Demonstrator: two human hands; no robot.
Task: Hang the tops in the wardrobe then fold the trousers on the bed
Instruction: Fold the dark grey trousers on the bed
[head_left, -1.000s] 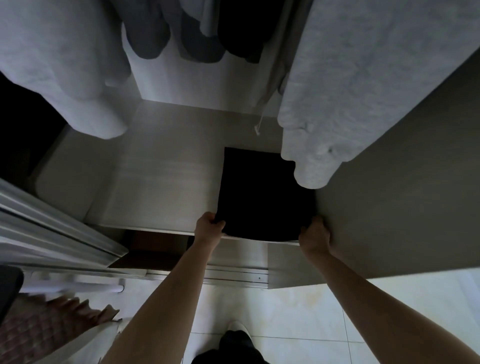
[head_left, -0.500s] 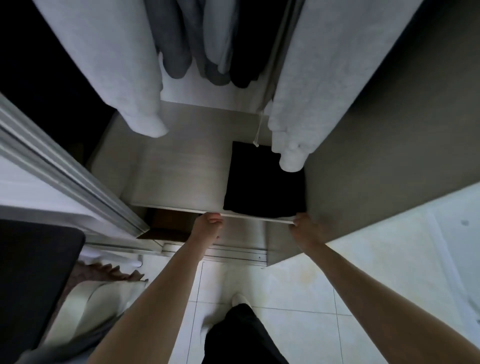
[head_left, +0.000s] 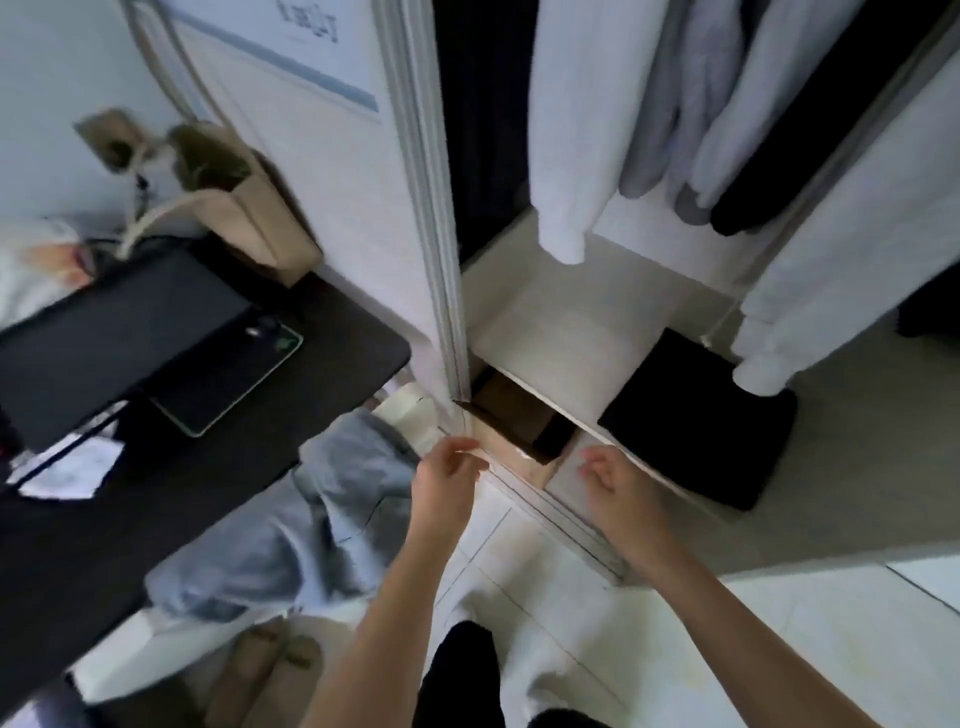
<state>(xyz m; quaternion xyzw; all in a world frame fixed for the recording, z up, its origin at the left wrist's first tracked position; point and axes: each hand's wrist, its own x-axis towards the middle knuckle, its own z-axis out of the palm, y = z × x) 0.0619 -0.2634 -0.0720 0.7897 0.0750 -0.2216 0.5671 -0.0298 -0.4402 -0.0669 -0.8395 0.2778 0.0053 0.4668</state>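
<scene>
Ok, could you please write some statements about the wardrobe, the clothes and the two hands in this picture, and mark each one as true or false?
1. A folded black garment lies on the wardrobe shelf. True.
2. The left hand grips the black garment. False: it holds nothing and is away from the garment, in front of the shelf edge.
3. The right hand holds nothing. True.
4. Light-coloured tops hang above the shelf. True.
5. The grey garment hangs in the wardrobe. False: it lies crumpled outside the wardrobe, left of the hands.
</scene>
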